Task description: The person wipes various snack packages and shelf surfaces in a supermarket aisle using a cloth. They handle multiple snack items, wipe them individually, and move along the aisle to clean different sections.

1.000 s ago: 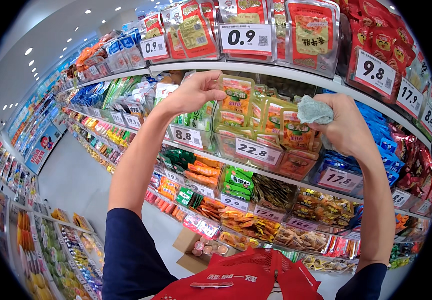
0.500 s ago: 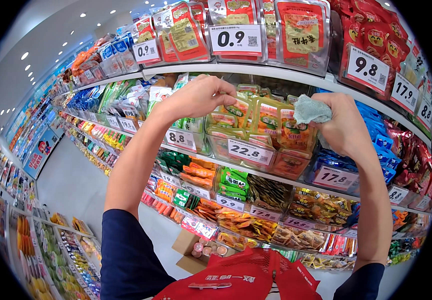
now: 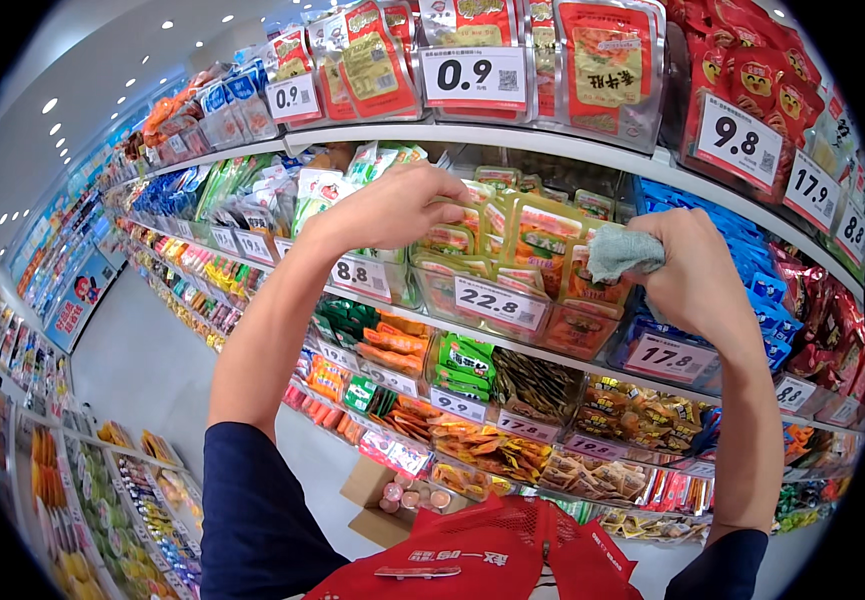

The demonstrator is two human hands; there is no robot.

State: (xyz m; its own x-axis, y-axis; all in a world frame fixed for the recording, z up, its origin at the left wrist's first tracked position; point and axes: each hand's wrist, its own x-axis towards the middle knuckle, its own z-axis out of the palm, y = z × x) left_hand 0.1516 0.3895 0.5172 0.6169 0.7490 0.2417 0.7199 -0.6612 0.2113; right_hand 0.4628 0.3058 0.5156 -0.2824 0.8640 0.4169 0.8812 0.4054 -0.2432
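A clear bin [image 3: 439, 292] on the middle shelf is packed with yellow-green snack packets [image 3: 540, 238] standing upright, with orange food showing through their windows. My left hand [image 3: 414, 205] is at the bin's left side, its thumb and fingers closed at the edge of a snack packet [image 3: 474, 212]; the fingertips are partly hidden. On the right, my right hand [image 3: 692, 270] grips a bunched grey-green cloth [image 3: 620, 254]. The cloth lies in front of the rightmost packets and covers part of them.
Above runs a white shelf edge [image 3: 552, 143] carrying red-and-silver pouches [image 3: 607, 65]. Blue packets [image 3: 767, 300] fill the bin beside my right hand. Lower shelves hold several bins of small snacks [image 3: 497, 445]. On the floor stands an opened cardboard box [image 3: 367, 483] with round containers.
My left hand has lowered slightly and stays by the packets. My right hand has come down a little with the cloth, which now covers more of the right-hand packet.
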